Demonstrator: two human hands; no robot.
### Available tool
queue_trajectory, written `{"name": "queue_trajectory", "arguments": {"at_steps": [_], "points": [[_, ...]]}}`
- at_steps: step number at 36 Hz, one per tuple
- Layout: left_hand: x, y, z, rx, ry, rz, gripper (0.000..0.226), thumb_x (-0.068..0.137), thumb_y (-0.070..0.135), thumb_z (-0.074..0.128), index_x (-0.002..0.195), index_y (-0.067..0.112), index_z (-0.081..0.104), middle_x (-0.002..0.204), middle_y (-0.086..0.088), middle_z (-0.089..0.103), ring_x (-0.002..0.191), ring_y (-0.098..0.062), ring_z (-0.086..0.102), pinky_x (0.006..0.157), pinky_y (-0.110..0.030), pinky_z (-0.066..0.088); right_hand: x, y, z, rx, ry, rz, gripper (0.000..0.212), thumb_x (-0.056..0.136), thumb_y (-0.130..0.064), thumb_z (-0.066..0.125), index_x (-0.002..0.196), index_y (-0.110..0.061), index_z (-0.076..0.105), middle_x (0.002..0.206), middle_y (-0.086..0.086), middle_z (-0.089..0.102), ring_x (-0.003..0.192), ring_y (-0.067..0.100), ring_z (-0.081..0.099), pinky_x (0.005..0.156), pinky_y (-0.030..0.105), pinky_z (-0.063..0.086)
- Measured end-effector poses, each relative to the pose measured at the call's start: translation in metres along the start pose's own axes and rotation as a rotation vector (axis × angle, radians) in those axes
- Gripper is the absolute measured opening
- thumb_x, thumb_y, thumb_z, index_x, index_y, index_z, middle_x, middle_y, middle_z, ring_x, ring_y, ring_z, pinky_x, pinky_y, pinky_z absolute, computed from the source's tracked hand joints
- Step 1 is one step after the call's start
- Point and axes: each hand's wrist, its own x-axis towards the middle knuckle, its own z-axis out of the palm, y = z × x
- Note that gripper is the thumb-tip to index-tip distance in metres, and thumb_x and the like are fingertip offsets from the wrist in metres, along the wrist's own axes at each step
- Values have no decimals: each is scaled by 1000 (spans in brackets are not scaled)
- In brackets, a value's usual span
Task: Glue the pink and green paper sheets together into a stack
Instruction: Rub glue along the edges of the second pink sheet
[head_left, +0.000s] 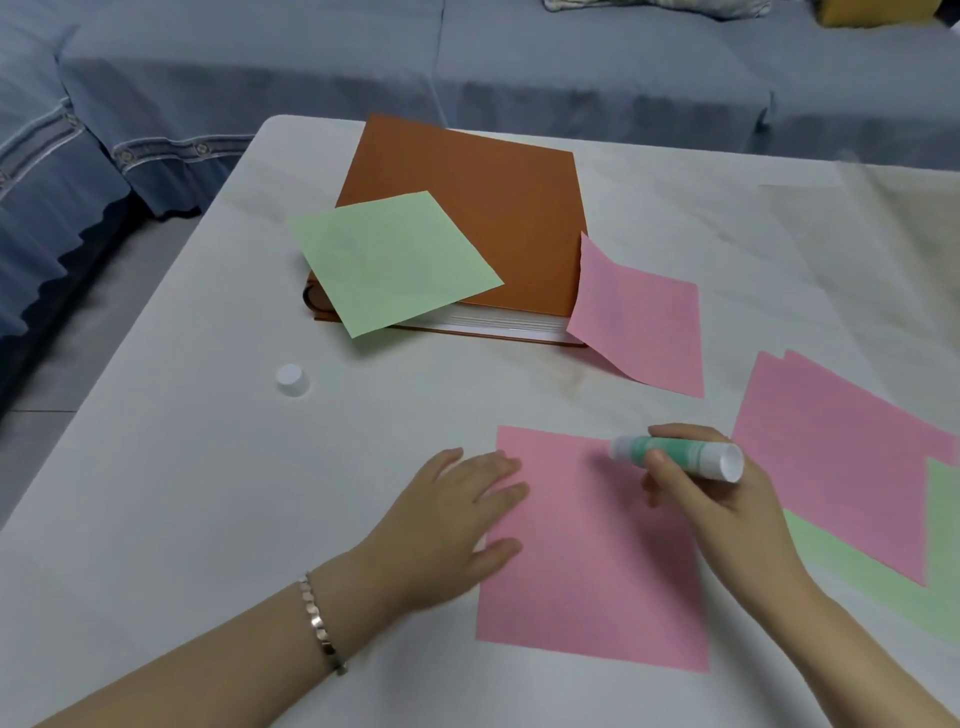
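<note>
Pink sheet (592, 561) lies flat on table (208, 493) near front edge. Left hand (447, 525), fingers straight, presses its left edge. Right hand (727, 499) grips uncapped glue stick (675, 454), tip over sheet's top. Green sheet (389, 260) lies on brown book (478, 208); cap (291, 379) apart.

The pink sheet (597, 561) lies flat at lower centre. The green sheet (389, 260) lies upper left of centre. The uncapped glue stick (675, 454) tilts over the pink sheet.

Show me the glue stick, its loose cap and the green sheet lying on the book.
glue stick (687, 454), head view, middle of its green barrel.
cap (292, 379), head view, its white top.
green sheet (389, 262), head view, centre of the sheet.
</note>
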Motion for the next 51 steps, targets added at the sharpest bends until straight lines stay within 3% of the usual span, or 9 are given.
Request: {"name": "queue_trajectory", "arguments": {"at_steps": [2,5,9,13,19,24,30,43,51], "points": [[1,0,3,-38,13,-28,50,85,49,45,114,14,67,124,-4,62,116,-17,54,103,-34,27,0,1,6,-12,-53,20,10,87,-21,62,93,-16,69,69,-1,67,61,13,62,64,16,47],[2,3,7,-71,59,-69,52,83,50,47,112,12,67,123,-4,63,118,-15,51,104,-34,25,1,2,16,50,-106,70,18,86,-30,66,91,-13,72,71,1,68,63,14,62,73,36,53],[1,7,14,-105,177,-77,48,82,48,51,104,10,70,120,-6,64,118,-13,48,103,-37,29,8,2,30,106,-140,129,23,87,-25,63,98,-7,70,55,-7,59,57,9,57,66,27,47],[-1,8,17,-91,272,-71,45,80,46,55,99,9,72,116,-9,66,114,-16,52,100,-37,34,15,-4,48,73,-165,131,18,82,-20,67,94,-8,69,62,4,63,57,12,57,69,37,49],[-3,9,19,-55,366,-55,39,77,44,62,89,8,73,104,-9,69,108,-18,56,92,-39,41,23,-4,71,-76,-176,61,1,79,-19,67,79,-20,66,68,-12,68,57,1,55,55,9,40],[-4,10,17,-13,405,-44,36,77,44,63,80,9,73,92,-7,70,91,-19,62,86,-35,42,24,-6,74,-197,-219,12,5,79,-19,64,81,-15,65,82,4,71,63,8,54,59,15,42],[-3,11,15,-28,421,-40,35,78,41,64,75,7,72,83,-5,69,79,-23,67,75,-33,43,25,-9,76,-260,-260,-47,3,79,-19,64,81,-21,63,80,3,70,61,7,52,62,19,44],[-4,11,16,-64,433,-69,33,75,42,65,74,10,72,84,-3,69,82,-20,67,75,-32,43,42,-14,88,-307,-233,-118,5,82,-14,66,84,-17,63,78,5,68,71,13,55,60,12,41],[-5,11,17,-38,452,-57,32,77,41,66,78,10,73,90,-3,71,90,-19,66,78,-31,45,41,-13,82,-179,-132,-47,8,82,-20,67,82,-28,63,76,-9,66,64,1,56,59,9,42]]}}
